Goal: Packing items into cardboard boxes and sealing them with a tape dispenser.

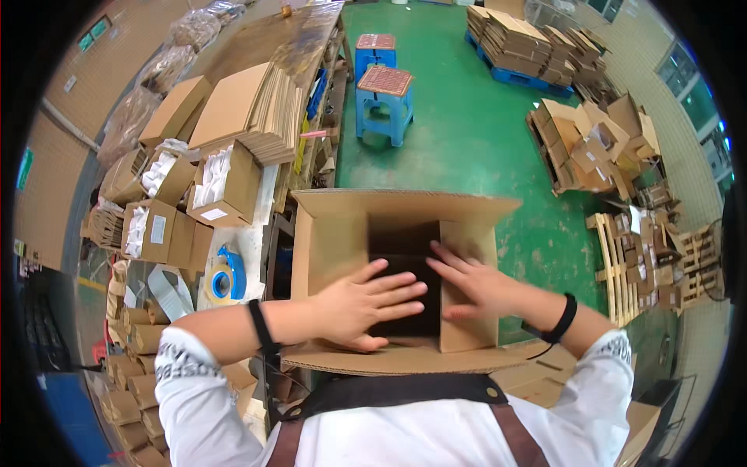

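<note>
In front of me stands a large cardboard box (pixel 405 204) with its flaps raised and its dark inside showing through the gap between them. My left hand (pixel 372 302) is spread flat over the left part of the opening, fingers apart and nothing in it. On the other side my right hand (pixel 475 282) reaches over the right inner flap, its fingers stretched out and slightly blurred. Both palms face down toward the box. Whether the fingertips press on the cardboard I cannot tell.
Left of the box, a bench holds a blue tape dispenser (pixel 227 276), a stack of flat cardboard (pixel 247 109) and boxes of white items (pixel 222 183). Blue stools (pixel 384 101) stand beyond on the green floor. Loaded pallets (pixel 616 268) line the right side.
</note>
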